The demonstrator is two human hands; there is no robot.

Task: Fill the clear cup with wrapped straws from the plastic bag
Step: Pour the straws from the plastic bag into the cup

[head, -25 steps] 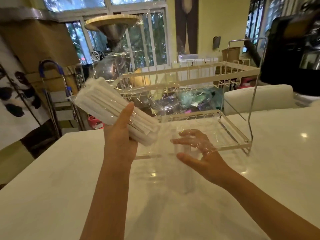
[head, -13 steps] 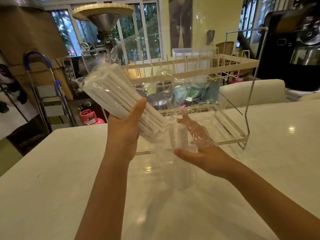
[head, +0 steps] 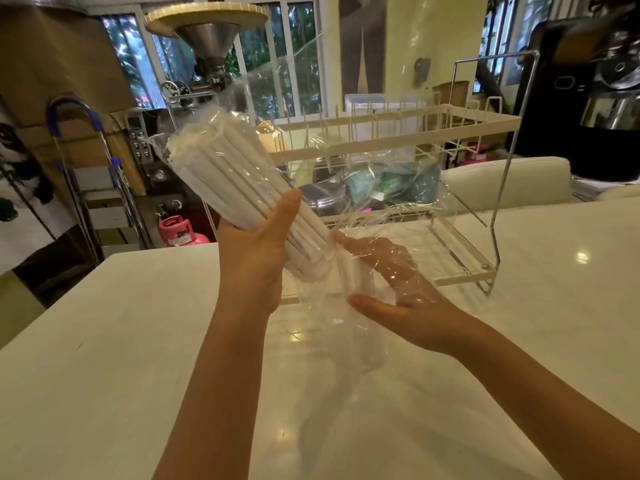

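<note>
Nearest, the right hand (head: pixel 398 299) is reaching in from the right with its thumb on the near side and its fingers behind a film of crinkled plastic; it seems to be curling round the clear cup (head: pixel 356 327), which is standing on the white table (head: pixel 104 358) just below the bundle. The cup is so transparent that its rim and wall are hard to trace, and whether any straws are already standing in it I cannot tell. It is probably light and easy to tip, so steadying it low on the wall looks sensible.

Just left and above, the left hand (head: pixel 256 251) is gripping the plastic bag (head: pixel 242 174) of wrapped straws (head: pixel 225 164) round its lower part, thumb up along the near face, with the bundle tilting up and to the far left and its lower end pointing at the cup. The bag's loose mouth is billowing out to the right over the right hand. The straws are likely light and fairly stiff as a bunch, the film slippery and soft; holding around the middle of the bundle should keep them from sliding out all at once.

The table is glossy and throwing back lamp glare. Behind the hands a cream two-tier dish rack (head: pixel 398 133) is standing on it. Farther off are windows (head: pixel 304 64), a metal funnel machine (head: pixel 207 39), a pink gas cylinder (head: pixel 176 230) at far left, and a dark appliance (head: pixel 588 98) at far right.
</note>
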